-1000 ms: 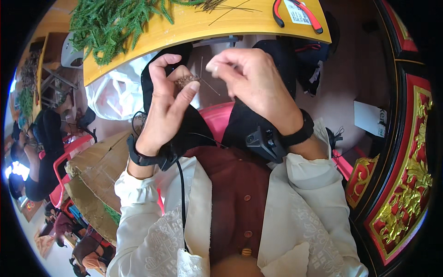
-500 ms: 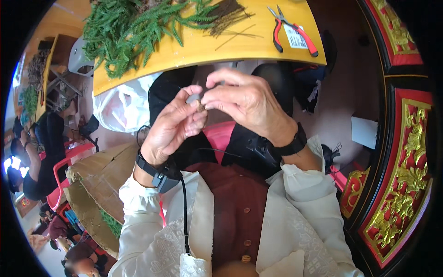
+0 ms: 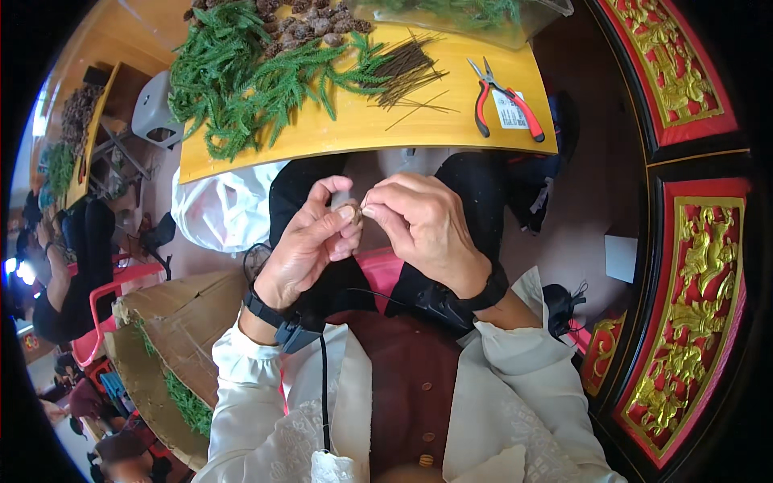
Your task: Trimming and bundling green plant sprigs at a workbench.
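Observation:
Over my lap, my left hand (image 3: 310,233) grips a small brown pine cone (image 3: 354,212) between thumb and fingers, and the fingers cover much of it. The thumb and forefinger of my right hand (image 3: 423,221) are pinched together right beside the cone; what they hold is too small to make out. On the yellow table ahead lie green artificial fir sprigs (image 3: 217,80), a heap of pine cones (image 3: 318,26) and a bundle of thin dark brown wires (image 3: 409,71). Red-handled pliers (image 3: 506,98) rest on the table's right, jaws pointing away.
The table's near edge (image 3: 362,151) runs just beyond my hands. A clear bin (image 3: 483,20) holds greenery at the back. White plastic bags (image 3: 221,205) hang below the table, and an open cardboard box (image 3: 173,338) stands at my left. Carved gold-and-red panels (image 3: 684,314) rise at right.
The view has tilted up, showing more of the table with pine cones and bin. My right fingers have closed into a pinch beside the cone, which stays in my left hand.

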Tool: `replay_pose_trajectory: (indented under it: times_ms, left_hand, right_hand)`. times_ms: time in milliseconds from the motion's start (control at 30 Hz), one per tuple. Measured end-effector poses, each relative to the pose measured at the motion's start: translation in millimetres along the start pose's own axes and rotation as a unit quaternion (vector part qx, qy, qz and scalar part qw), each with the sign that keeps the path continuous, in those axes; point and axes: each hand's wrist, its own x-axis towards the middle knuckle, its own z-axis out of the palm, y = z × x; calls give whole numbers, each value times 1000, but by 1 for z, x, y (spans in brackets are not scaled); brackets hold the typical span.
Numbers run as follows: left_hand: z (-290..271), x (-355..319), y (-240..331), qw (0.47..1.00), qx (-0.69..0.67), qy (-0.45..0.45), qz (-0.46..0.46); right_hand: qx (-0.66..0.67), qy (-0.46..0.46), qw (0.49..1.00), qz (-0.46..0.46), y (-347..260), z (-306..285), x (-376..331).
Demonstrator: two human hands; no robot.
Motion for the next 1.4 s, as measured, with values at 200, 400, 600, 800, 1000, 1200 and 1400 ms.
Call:
replay_pose_trajectory:
  times_ms: [200,400,600,800,1000,1200,1400]
  left_hand:
    - [15,-1,-6,888,395,71,225]
    - [15,4,-8,955,201,90,199]
    - [23,0,-12,952,210,101,196]
    - [21,-1,-15,925,286,75,240]
    - [26,5,-18,858,420,100,278]
    - [14,50,53,698,638,148,288]
    - [-1,113,85,381,841,211,319]
  right_hand:
    - [153,10,974,169,1,15,-5]
    - [460,87,820,329,-18,28,-8]
    - [548,100,765,322,-26,31,-14]
    - [541,113,769,322,-21,30,-13]
    - [517,119,787,314,-12,26,-13]
    - [538,142,762,333,-3,4,-2]
    - [562,104,744,344,3,7,-3]
